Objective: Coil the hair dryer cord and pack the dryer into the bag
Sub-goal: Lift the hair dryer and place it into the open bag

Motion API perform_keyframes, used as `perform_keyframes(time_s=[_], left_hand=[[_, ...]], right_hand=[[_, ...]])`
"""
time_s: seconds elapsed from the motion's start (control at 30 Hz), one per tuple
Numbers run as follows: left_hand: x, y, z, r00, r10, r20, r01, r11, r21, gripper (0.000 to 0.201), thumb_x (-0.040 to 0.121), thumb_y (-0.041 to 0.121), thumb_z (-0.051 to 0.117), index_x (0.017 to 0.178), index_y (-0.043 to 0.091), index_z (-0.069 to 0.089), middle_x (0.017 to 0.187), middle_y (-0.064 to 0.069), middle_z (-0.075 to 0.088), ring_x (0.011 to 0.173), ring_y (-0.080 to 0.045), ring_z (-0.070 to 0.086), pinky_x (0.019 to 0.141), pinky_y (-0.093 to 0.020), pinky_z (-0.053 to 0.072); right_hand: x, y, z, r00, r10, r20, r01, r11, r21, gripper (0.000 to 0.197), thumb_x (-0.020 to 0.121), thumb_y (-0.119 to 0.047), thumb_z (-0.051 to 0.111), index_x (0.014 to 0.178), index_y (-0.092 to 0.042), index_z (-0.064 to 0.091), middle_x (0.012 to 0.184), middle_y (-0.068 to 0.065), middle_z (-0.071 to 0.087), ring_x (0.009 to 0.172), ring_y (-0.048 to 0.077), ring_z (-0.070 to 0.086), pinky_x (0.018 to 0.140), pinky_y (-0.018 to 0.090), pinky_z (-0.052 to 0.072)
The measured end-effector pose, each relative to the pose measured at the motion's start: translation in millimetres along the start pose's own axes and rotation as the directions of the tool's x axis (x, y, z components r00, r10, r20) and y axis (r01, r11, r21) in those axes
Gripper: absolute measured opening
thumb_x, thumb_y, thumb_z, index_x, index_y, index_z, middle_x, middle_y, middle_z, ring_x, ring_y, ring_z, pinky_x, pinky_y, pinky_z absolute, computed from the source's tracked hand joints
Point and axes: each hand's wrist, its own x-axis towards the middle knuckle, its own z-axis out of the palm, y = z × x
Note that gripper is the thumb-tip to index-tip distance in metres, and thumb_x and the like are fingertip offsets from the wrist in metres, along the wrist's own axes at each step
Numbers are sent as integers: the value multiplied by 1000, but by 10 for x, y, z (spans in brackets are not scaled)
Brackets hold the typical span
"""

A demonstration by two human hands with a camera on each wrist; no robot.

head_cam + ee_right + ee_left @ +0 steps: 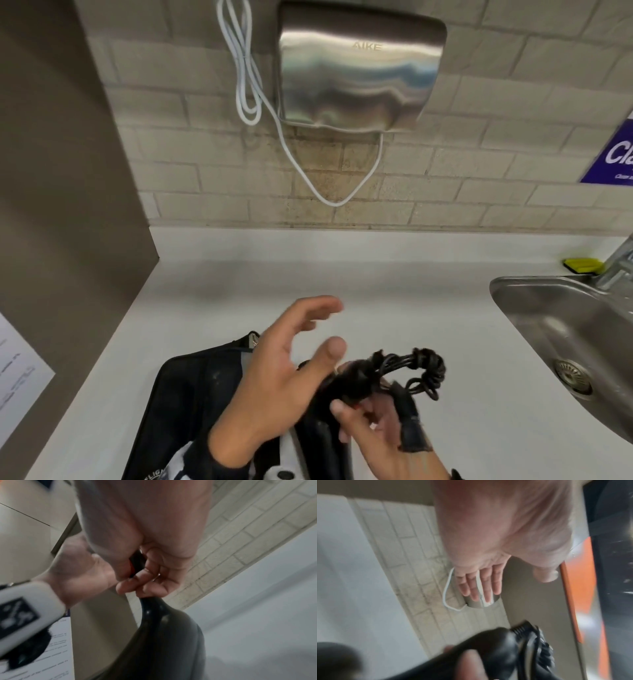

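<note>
Two hands over the bag (191,394).
Right grip (373,428) curls round the hair dryer (346,383), coiled cord (424,370) beyond its fingers; left grip (274,373) spread, holding nothing.

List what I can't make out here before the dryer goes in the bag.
- Hair dryer body: head view, hidden by both hands; both wrist views blurred.
- Bag opening: head view, covered by the left hand and cut by the bottom edge.
- Plug: lost in the coiled cord.
- Right hand grip: fingers partly hidden, blurred.
</note>
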Motion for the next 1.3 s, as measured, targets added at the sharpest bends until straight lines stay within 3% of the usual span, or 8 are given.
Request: perform_keyframes(time_s=[0.1, 0.3, 0.4, 0.53, 0.7, 0.83, 1.07, 1.3], left_hand=[[-172, -259, -93, 941, -299, -159, 305, 952, 13, 55, 68, 73, 65, 113, 40, 62, 119, 15, 65, 115, -3, 59, 104, -39, 46], [-524, -445, 63, 722, -679, 132, 691, 717, -93, 104, 46, 79, 73, 133, 32, 42, 131, 8, 58, 109, -4, 64, 96, -21, 47], [-555, -408, 106, 680, -669, 301, 733, 600, -321, 91, 53, 52, 89, 130, 21, 51, 113, -10, 74, 105, -24, 71, 102, -45, 48], [-486, -388, 85, 762, -634, 131, 640, 705, -306, 99, 40, 56, 93, 125, 19, 57, 102, -11, 77, 96, -26, 74, 92, -45, 52], [-367, -216, -27, 850, -525, -52, 513, 845, -150, 83, 53, 47, 89, 127, 33, 56, 106, 0, 77, 96, -16, 74, 88, -38, 54], [-258, -88, -166, 912, -404, -65, 409, 907, 98, 79, 63, 37, 87, 131, 47, 47, 109, 13, 74, 101, -5, 71, 92, -31, 54], [-60, 160, -400, 917, -341, 206, 268, 910, 315, 84, 66, 33, 89, 132, 55, 44, 112, 15, 70, 103, -6, 69, 90, -31, 57], [-65, 134, -468, 921, -290, 259, 189, 916, 354, 76, 63, 41, 89, 128, 51, 51, 116, 16, 70, 103, -6, 70, 96, -34, 54]], right_hand=[[51, 70, -84, 994, -77, -72, 80, 996, 39, 56, 59, -78, 65, 84, -28, 72, 59, -1, 73, 74, 7, 71, 87, 24, 48], [88, -114, -215, 957, -120, -264, 237, 847, 475, 36, 78, -22, 62, 110, -6, 62, 45, 11, 60, 50, 13, 62, 65, 18, 56], [109, -104, -196, 949, -106, -297, 269, 763, 588, 61, 69, -51, 79, 111, -10, 62, 49, 12, 60, 52, 14, 61, 64, 19, 57], [127, -4, -246, 973, -78, -218, 195, 781, 593, 78, 57, -62, 84, 105, -4, 65, 58, 16, 68, 58, 19, 65, 63, 24, 58], [-195, 153, -461, 975, 75, 211, -126, 963, 240, 18, 89, -17, 67, 107, -14, 66, 70, 7, 78, 60, 12, 67, 63, 17, 49], [-371, -88, -605, 946, 70, 318, -105, 990, 95, 19, 71, -6, 77, 55, -17, 77, 45, 2, 66, 45, 3, 64, 50, 3, 43], [-4, -120, -930, 970, -157, 186, 200, 949, -243, 46, 73, -60, 65, 117, -49, 55, 115, -29, 63, 102, 0, 61, 85, 19, 52], [125, 8, -732, 842, -17, 539, -35, 996, 86, 39, 87, -13, 65, 122, -32, 65, 109, 9, 75, 108, 34, 68, 102, 37, 51]])
